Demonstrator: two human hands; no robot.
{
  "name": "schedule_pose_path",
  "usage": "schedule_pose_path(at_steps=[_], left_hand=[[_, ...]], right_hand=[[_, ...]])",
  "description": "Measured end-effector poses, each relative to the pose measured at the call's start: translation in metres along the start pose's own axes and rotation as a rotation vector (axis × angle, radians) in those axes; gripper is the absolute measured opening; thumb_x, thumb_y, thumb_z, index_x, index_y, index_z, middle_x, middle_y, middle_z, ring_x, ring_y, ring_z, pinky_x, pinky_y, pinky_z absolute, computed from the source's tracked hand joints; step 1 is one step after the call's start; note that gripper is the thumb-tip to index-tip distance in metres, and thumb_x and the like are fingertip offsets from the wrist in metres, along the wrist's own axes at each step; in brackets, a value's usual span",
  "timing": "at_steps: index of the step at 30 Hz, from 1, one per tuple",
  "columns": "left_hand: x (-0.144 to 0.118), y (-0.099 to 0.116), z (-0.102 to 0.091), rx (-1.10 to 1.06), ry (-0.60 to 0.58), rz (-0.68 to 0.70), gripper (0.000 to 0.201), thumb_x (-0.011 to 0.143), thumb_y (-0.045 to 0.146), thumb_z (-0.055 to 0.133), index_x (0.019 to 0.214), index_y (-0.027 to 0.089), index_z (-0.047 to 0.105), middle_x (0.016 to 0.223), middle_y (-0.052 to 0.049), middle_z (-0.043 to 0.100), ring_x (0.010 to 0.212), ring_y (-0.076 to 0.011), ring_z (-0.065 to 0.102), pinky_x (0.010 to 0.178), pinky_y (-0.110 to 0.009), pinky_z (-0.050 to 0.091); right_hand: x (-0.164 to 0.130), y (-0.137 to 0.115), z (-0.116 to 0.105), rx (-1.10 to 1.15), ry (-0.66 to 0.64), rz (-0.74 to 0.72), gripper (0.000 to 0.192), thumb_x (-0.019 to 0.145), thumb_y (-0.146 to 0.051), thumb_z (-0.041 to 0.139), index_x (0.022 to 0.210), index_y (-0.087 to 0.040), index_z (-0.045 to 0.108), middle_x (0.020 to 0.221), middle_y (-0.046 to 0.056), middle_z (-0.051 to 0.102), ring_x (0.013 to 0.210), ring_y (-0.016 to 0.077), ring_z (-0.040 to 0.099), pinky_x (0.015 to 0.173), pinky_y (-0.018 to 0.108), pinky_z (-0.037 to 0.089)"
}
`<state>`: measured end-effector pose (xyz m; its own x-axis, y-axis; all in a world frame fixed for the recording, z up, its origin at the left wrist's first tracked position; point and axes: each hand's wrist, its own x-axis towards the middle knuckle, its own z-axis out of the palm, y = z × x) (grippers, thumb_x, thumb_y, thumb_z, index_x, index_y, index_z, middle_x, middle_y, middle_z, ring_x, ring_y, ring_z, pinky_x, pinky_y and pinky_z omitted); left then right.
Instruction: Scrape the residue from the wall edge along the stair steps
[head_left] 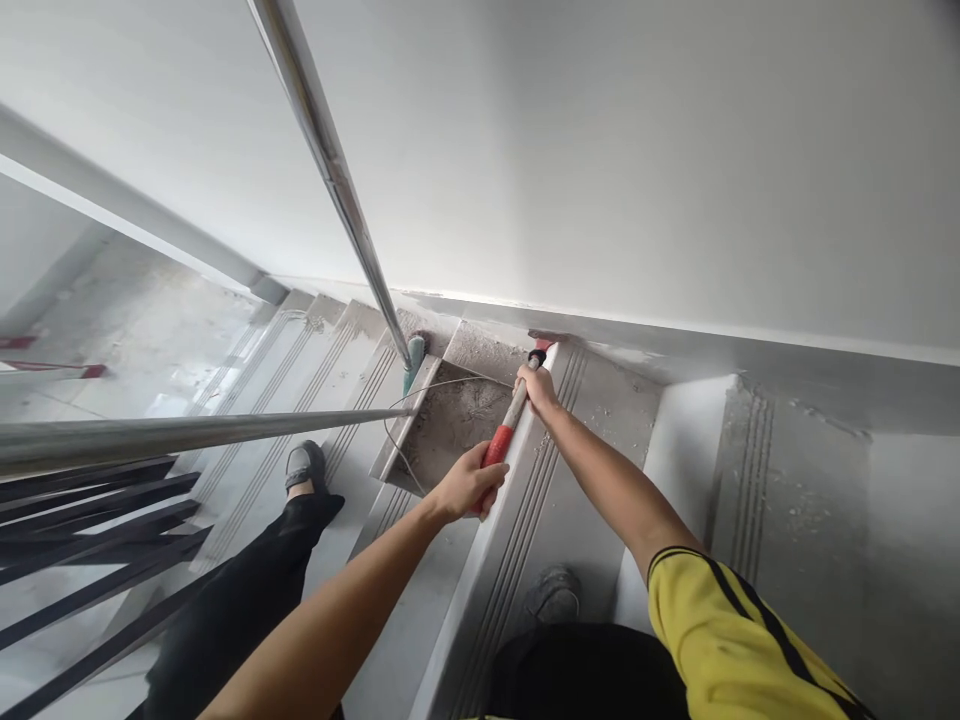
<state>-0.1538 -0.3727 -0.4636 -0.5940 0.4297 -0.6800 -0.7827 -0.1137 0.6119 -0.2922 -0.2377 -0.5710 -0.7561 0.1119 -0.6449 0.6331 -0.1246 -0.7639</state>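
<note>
Red band on the handled tool (499, 443) is showing between the two hands. Long axis: running roughly parallel to the edge of the step (504, 560), near end pointing toward the body, black collar (537, 356) pointing toward the foot of the wall (675, 180). Just past the collar a red piece (553, 338) is showing; cannot tell whether it is the tool's head. Metal-looking pan (427, 380), holding grey dust, is lying on the stairs just left of the handle; left hand (471, 483) is lying nearer to it, right hand (535, 388) nearer the collar. Grip: both hands are closing round the handle, right above left. Pose: left arm is slanting in nearly straight from lower left, right forearm angling up-left from a yellow sleeve (720, 630).
</note>
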Motion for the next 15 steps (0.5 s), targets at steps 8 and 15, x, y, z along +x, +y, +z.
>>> schedule_pose_path(at_steps=[8, 15], left_hand=[[-0.038, -0.007, -0.01, -0.54, -0.127, -0.104, 0.038, 0.079, 0.036, 0.058, 0.111, 0.018, 0.047, 0.05, 0.011, 0.033, 0.027, -0.0006, 0.013, 0.023, -0.012, 0.014], [-0.06, 0.005, 0.006, -0.482, 0.038, -0.261, 0.042, 0.076, 0.048, 0.061, 0.101, 0.014, 0.054, 0.071, 0.001, 0.049, 0.04, -0.0017, 0.035, 0.029, -0.013, 0.023]], right_hand=[[-0.039, -0.019, 0.006, 0.391, -0.402, 0.045, 0.015, 0.066, -0.03, 0.059, 0.069, -0.018, 0.05, 0.057, 0.0, 0.06, 0.045, 0.0113, 0.053, 0.048, 0.024, 0.047], [-0.055, -0.018, 0.017, 0.308, -0.199, 0.117, 0.022, 0.072, -0.032, 0.062, 0.073, -0.019, 0.044, 0.047, -0.002, 0.056, 0.037, 0.0144, 0.053, 0.04, 0.025, 0.043]])
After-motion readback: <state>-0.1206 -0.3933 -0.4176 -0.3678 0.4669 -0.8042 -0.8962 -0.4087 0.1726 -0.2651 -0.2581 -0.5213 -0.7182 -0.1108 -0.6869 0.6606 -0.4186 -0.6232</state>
